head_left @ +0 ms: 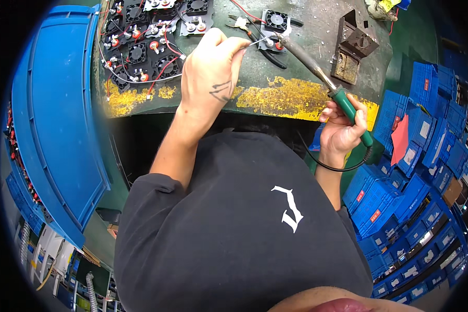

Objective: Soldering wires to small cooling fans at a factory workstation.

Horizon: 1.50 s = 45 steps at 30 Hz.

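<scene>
My right hand (343, 127) is wrapped round the green handle of a soldering iron (312, 65). The iron slants up and left, its tip at the terminals of a dark plate with a small black fan (276, 20) on it. Between the thumb and fingers of my left hand (211, 73) is pinched thin grey solder wire (259, 40), its end close to the iron's tip. A long loose length of similar wire curves over the parts to the left. Under the plate, partly hidden, lie pliers with black handles (273, 60).
Several fan plates with red and black wires (140, 52) crowd the bench's left side. A rusty metal iron stand (348, 67) is at the right. The green bench (301, 96) has worn yellow paint along its near edge. Blue crates (374, 203) stack up right; a big blue bin (57, 119) stands left.
</scene>
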### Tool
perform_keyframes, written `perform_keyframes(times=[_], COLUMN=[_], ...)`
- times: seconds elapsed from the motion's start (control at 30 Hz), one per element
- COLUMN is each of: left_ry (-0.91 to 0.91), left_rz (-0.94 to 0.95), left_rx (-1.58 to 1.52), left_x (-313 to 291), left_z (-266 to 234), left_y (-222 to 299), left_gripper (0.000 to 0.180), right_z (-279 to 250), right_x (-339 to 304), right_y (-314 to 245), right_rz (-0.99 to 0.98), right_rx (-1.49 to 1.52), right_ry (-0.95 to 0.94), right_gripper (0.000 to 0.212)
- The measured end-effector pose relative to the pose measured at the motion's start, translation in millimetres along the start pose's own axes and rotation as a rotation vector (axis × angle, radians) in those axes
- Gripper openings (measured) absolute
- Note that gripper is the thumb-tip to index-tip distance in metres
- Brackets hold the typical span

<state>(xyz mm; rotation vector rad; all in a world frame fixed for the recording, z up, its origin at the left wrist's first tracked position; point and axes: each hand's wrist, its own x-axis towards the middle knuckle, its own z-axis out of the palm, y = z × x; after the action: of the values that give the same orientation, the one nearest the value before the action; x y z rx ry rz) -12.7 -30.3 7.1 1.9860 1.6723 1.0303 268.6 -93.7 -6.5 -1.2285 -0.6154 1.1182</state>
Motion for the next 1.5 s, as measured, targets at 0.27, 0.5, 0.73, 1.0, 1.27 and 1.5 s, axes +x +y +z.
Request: perform_keyframes(times=[0.27,0.5,0.73,1.0,1.27,1.5], left_ry=[0.03,0.022,0.044,0.05,0.065,0.087], left_rz=[0.031,0.022,0.022,0.022,0.03,0.05], left_rx=[0.01,0.007,0.024,0.045,0.049,0.015], left_x=[1.4,4.4,2.9,1.8,2.4,2.7], left_z=[5.5,3.1,3.9,3.7,4.8,7.1], left_y=[-3.1,2.5,1.2,3.4,1.6,0.3], left_gripper=[0.009,0.014,0.014,0.012,0.011,0.012], right_z=[0.4,-0.1,-1.5,-6.4,-5.7,-6.3], right_x=[-0.2,3.5,14.7,29.5,37.9,41.2], right_y=[-1.6,-5.1,-10.4,-11.8,-13.4,-16.2], right_rz=[0.005,0.008,0.029,0.079,0.141,0.152], right_rx=[-0.044,-0.056,-0.083,-0.066,-0.042,-0.082], right_ry=[-0.001,0.005,0.002,0.013,0.046,0.039], right_gripper=[0.05,0.052,0.053,0.053,0.053,0.052])
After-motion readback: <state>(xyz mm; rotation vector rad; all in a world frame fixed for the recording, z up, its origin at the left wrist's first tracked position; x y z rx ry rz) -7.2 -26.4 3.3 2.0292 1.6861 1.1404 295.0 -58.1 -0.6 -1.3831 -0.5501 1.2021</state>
